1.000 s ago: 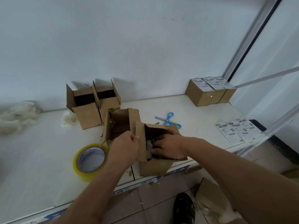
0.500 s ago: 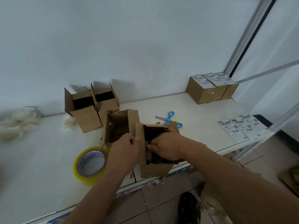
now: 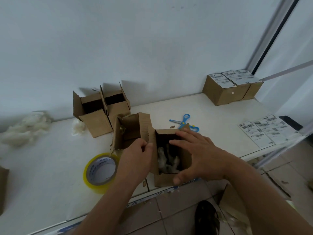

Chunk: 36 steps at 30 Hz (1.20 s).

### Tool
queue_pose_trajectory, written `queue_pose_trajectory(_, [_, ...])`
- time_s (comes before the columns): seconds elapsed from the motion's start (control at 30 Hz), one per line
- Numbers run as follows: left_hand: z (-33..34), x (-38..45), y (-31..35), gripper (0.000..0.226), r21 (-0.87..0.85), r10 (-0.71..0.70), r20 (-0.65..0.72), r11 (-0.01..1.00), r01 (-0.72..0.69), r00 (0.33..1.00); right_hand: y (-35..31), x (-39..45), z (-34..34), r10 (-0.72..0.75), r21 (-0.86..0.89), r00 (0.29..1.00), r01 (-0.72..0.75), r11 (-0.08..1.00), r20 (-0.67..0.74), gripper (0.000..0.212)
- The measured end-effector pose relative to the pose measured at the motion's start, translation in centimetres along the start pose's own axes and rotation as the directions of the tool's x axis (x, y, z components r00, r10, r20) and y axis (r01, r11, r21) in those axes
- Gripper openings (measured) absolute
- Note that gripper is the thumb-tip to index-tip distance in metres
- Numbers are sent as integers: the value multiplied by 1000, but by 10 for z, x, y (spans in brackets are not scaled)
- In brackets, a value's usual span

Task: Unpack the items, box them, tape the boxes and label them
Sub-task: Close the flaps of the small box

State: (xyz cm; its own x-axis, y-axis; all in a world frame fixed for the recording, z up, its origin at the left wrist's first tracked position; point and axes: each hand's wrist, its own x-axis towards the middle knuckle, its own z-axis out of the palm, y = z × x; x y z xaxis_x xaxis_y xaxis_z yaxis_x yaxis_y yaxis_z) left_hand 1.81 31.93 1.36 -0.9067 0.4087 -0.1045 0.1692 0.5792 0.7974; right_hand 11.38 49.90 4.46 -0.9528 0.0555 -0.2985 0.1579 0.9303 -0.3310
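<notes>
Since 1 second ago the right hand point(image 3: 196, 153) has come out of the open box point(image 3: 169, 178); it is now above the opening with fingers spread and relaxed, the thumb touching the near wall of the box, and the grey item point(image 3: 166, 161) inside is now visible. The left hand point(image 3: 135, 156) stays at the left flap point(image 3: 151, 150) of this box, and its grip pinches the top edge of the flap between thumb and fingers.

The open box stands at the near edge of the white worktop point(image 3: 42, 175). The grey item lies in the bottom of it; what it is I cannot tell. Just behind and left stands another open box point(image 3: 128, 133) with torn flaps, touching the first one. The yellow tape roll point(image 3: 100, 173) lies flat just left of the left hand. Further back, 2 empty open boxes point(image 3: 100, 112) stand side by side near the wall. Blue scissors point(image 3: 183, 122) lie behind the right hand. White stuffing point(image 3: 25, 128) lies at the far left. At the right back corner are 2 closed boxes with labels point(image 3: 232, 87), and loose label sheets point(image 3: 264, 131) lie at the right edge.
</notes>
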Motion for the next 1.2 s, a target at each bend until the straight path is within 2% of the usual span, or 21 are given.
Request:
queue_pose_trajectory(0.1, [-1,-1,-2,23,21,11,6,1000,-11,1000,1,0,-1,24,-18,1000,-24,1000,-15,116])
queue_pose_trajectory(0.27, [-3,0,-4,21,62,56,24,996,-57,998,7,20,2,32,1,994,-32,999,-102,109])
queue_pose_trajectory(0.47, [5,5,2,22,-2,37,26,999,-37,999,8,30,2,92,1,989,-92,996,-114,104])
queue_pose_trajectory(0.63, [17,9,5,15,-83,19,-3,996,-20,1000,5,32,0,103,-112,990,-114,987,-98,100])
queue_pose_trajectory(0.73, [26,10,3,15,-100,58,-28,993,-61,998,2,36,0,102,-176,992,-114,978,-77,98])
queue_pose_trajectory(0.8, [32,10,1,20,-57,103,-45,993,-105,994,2,38,0,89,-158,994,-98,983,-65,96])
queue_pose_trajectory(0.87, [36,10,-1,17,-16,126,-51,992,-127,991,5,37,1,53,-43,997,-56,998,-64,92])
queue_pose_trajectory(0.97, [41,10,-5,12,35,144,-45,989,-142,989,14,31,3,31,301,988,15,953,-149,76])
queue_pose_trajectory(1.1, [46,10,-6,13,44,164,-56,986,-161,985,20,27,10,177,707,956,41,706,-233,55])
queue_pose_trajectory(1.2, [48,9,-5,22,28,122,-65,992,-120,990,17,32,19,302,824,921,34,566,-245,31])
